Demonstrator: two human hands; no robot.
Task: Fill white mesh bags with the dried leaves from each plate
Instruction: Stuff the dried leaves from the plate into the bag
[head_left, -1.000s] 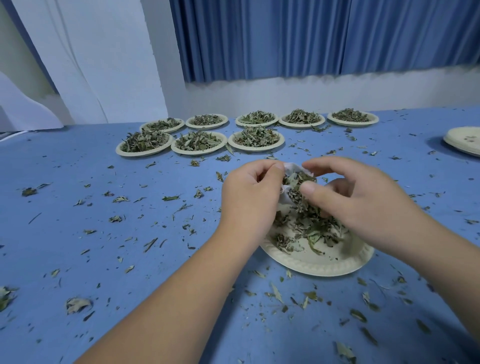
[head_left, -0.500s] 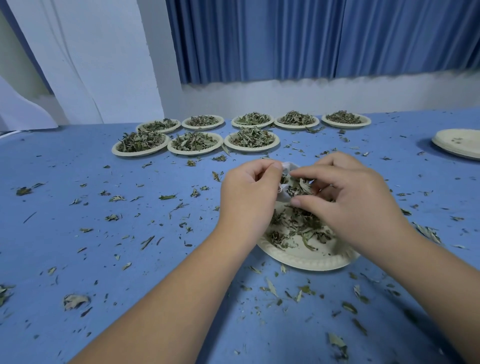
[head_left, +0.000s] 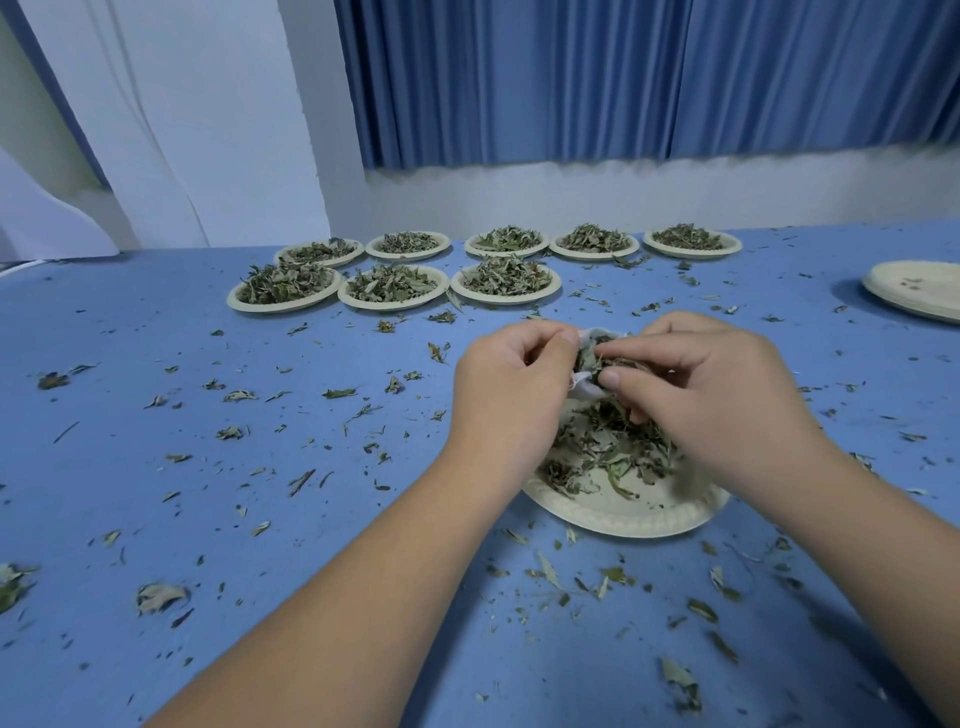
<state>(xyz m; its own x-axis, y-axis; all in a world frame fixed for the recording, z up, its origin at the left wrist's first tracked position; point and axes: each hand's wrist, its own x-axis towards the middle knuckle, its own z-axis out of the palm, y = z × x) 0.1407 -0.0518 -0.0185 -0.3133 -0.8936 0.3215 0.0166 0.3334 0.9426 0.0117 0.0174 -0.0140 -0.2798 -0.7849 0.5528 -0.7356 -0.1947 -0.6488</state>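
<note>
My left hand (head_left: 511, 384) has its fingers curled in, and thumb and fingertips pinch the rim of the white mesh bag (head_left: 586, 388), holding its mouth up and turned toward my other hand. My right hand (head_left: 701, 400) is bent over that mouth, thumb and forefinger pressed together on a tuft of dried leaves (head_left: 608, 449) right at the opening; my other fingers are curled beneath. Most of the bag is hidden between my hands, so I cannot tell how full it is, though dark leaf shows inside the opening.

The bag hangs just above the far edge of a paper plate (head_left: 623, 517), which lies on the blue table (head_left: 234, 519) under my right wrist with a loose heap of leaves on it, and the near part of its floor shows bare.

Farther back stand three heaped plates (head_left: 393, 305) in a row, and behind them five more plates (head_left: 506, 254), all piled with leaves. Well off to the right sits a stack of empty plates (head_left: 914, 304). Leaf crumbs (head_left: 156, 597) are scattered all over the tabletop, thick around the plate I work over. A blue curtain (head_left: 623, 78) hangs behind the table
</note>
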